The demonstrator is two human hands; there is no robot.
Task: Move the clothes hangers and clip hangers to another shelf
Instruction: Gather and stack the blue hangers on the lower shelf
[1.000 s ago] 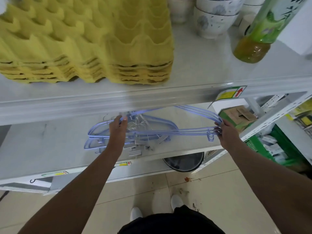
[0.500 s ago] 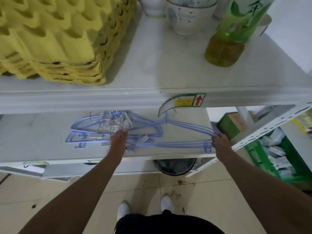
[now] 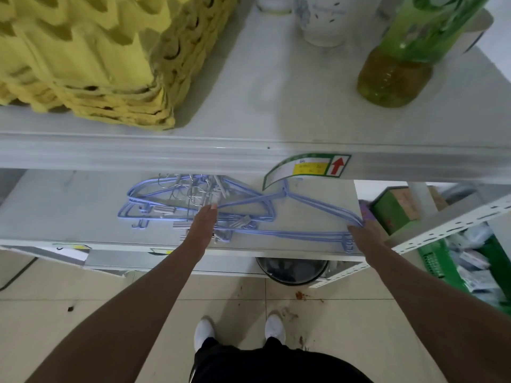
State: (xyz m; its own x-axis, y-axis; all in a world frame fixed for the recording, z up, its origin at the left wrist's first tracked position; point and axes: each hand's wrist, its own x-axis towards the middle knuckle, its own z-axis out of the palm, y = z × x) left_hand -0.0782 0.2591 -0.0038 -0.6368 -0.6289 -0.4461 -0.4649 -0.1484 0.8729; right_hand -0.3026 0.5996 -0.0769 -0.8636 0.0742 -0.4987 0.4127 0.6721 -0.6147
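On lower shelf [image 3: 69,217], hangers [image 3: 276,200] unmoved, both hands still holding them

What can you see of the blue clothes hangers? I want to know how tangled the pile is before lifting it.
The blue clothes hangers are thin, coated-wire-looking frames lying flat on the lower shelf, overlapping in two offset bunches. Metal clip hangers lie mixed in with the left bunch. The left hand rests on the pile's middle; the right hand grips the right bunch's end at the shelf corner. Their hooks are mostly hidden under the upper shelf's edge.
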